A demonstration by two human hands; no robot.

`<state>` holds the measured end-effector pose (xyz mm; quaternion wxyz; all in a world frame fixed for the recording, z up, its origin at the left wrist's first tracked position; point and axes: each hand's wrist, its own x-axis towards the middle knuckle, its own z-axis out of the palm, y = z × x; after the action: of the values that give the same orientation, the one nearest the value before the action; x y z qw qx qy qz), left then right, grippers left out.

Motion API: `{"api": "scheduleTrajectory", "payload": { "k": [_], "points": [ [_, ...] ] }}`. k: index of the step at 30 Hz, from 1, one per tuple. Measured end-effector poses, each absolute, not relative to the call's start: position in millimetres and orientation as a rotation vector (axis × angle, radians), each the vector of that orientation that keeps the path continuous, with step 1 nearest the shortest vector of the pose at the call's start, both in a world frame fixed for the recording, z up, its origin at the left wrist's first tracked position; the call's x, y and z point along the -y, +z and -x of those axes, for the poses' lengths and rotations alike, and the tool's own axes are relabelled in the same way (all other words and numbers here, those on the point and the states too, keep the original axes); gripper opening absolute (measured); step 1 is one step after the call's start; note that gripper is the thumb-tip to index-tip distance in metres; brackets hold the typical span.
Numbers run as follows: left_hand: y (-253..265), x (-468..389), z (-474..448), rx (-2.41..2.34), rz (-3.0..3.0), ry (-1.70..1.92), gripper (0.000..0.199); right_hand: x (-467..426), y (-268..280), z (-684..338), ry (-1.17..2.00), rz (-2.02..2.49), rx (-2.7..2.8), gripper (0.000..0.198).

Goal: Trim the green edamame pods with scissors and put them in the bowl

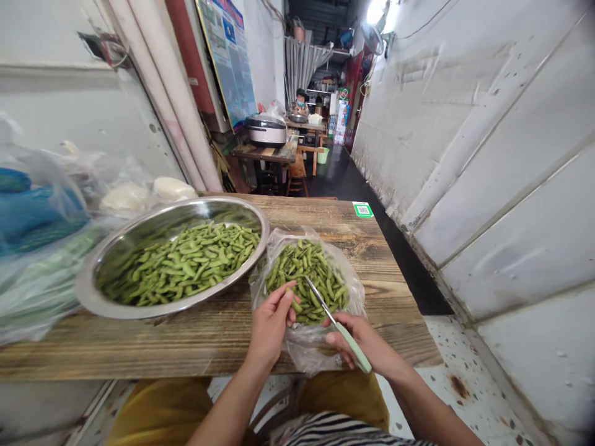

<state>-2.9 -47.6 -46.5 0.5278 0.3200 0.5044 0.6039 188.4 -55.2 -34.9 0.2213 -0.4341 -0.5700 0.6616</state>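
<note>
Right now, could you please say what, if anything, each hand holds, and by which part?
The right hand holds scissors by their green handle; the left hand apparently pinches an edamame pod, spot unclear.

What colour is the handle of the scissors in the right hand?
Pale green handle, best seen in the head view.

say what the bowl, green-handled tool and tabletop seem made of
Bowl: polished metal, likely stainless steel, from its bright reflections. Green-handled tool: its gleaming part looks metal; smooth, evenly coloured handle, probably plastic. Tabletop: brown, streaky grain suggests wood, perhaps laminate.
</note>
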Motion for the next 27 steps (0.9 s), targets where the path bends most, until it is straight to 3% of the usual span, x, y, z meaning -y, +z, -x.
{"api": "scheduleTrajectory", "payload": {
  "k": [7, 18, 27],
  "points": [
    [-49, 52, 1, -1.332, -0.947, 1.383, 0.031, 56, -15, -191, 1.672, 1.206, 1.850, 0.044],
    [-41, 54, 0, -1.354, -0.988, 1.281, 0.028, 51, -12, -196, 1.513, 1.199, 1.988, 0.037],
    [-38, 56, 0, -1.385, -1.054, 1.252, 0.024, 49, -7, -200, 1.421, 1.188, 2.141, 0.042]
  ]
}}
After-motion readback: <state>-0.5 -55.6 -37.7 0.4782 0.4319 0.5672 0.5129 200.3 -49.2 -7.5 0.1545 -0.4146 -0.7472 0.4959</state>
